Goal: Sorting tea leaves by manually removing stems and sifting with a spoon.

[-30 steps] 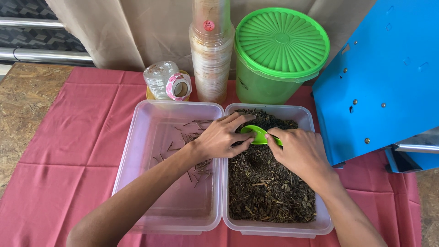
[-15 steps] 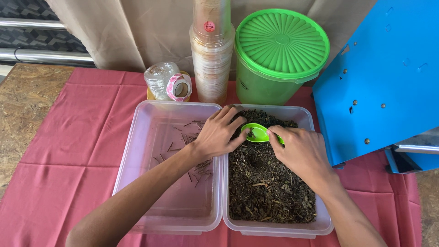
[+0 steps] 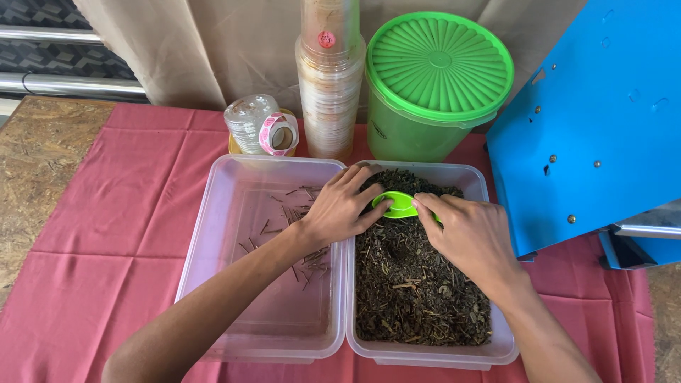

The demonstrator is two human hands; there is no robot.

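I take the right-hand tub of dried, dark leaf matter as my landmark; both hands meet over its far end, near the rim closest to the green lidded bucket. My right hand is curled round the small green scoop, thumb and fingers closed on its handle side, the bowl lying on the leaves; my left hand reaches across from the left-hand tub, fingers half bent, fingertips touching the scoop's near edge and the leaves just beside it, holding nothing that I can see. The left tub, touching the landmark along their shared wall, holds only a scatter of thin stems; beyond it stand a stack of clear cups, a stack of lids and a roll of pink stickers; a blue panel rises to the landmark's right. By my reckoning, to do this well I'd keep the scoop shallow and level, let the left fingers steady the leaves against its lip, and work over the tub so that spill lands inside and not on the red cloth.
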